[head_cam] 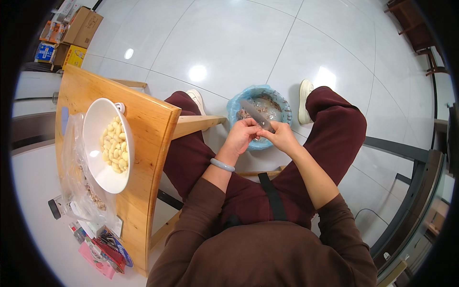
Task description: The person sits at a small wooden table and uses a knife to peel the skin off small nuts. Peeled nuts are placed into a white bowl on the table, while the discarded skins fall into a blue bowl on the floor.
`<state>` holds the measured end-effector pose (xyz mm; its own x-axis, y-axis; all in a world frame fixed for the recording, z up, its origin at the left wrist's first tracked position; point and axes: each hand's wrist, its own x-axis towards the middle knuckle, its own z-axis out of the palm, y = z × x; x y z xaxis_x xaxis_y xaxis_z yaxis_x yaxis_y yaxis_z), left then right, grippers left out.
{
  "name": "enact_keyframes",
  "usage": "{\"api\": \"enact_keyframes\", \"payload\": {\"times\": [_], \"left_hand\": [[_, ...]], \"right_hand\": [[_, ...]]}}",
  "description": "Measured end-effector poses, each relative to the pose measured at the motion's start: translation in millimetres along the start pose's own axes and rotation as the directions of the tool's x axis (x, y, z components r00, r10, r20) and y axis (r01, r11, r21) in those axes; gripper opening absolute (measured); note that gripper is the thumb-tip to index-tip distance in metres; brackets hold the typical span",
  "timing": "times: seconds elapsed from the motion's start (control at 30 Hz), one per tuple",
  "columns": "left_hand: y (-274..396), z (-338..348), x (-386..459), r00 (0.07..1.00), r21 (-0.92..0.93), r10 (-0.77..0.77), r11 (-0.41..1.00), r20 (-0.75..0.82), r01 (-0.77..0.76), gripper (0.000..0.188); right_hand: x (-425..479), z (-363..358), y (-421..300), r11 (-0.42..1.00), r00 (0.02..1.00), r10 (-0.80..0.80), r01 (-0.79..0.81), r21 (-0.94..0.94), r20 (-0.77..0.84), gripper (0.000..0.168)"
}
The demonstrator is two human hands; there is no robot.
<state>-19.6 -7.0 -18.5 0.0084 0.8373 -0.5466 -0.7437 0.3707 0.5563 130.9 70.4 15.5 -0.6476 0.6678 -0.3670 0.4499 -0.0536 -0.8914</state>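
My right hand grips a knife, whose broad grey blade points up and left over the bin. Close beside it, the fingertips of my left hand are pinched together on a small pale piece, mostly hidden by the fingers. Both hands meet above the near rim of a round bin lined with a blue plastic bag. Brownish peelings lie inside the bin. To my left, a white bowl on the wooden table holds many peeled, pale garlic cloves.
The wooden table has its edge beside my left leg. A clear plastic bag with brownish bits lies behind the bowl. A jar with a black lid and a pink packet are farther left. Cardboard boxes stand at the upper left.
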Motion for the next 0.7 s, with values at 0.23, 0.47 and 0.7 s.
{"api": "enact_keyframes", "payload": {"times": [0.23, 0.47, 0.7], "left_hand": [[-3.1, 2.9, -0.9, 0.999, -0.01, 0.033, 0.999, -0.041, -0.033, 0.004], [-1.7, 5.2, -1.3, 0.996, -0.097, 0.03, 0.994, -0.085, -0.039, 0.008], [-0.4, 8.8, -3.0, 0.99, -0.007, 0.11, 0.994, -0.089, -0.111, 0.009]], "right_hand": [[-0.8, 1.6, 3.7, 0.994, 0.999, 0.025, -0.029, -0.108, -0.034, 0.027], [-1.0, 3.2, 7.1, 0.989, 0.982, -0.037, 0.009, -0.148, -0.185, 0.037], [0.3, -0.6, 3.2, 0.984, 0.984, -0.075, 0.047, -0.175, -0.162, 0.041]]}}
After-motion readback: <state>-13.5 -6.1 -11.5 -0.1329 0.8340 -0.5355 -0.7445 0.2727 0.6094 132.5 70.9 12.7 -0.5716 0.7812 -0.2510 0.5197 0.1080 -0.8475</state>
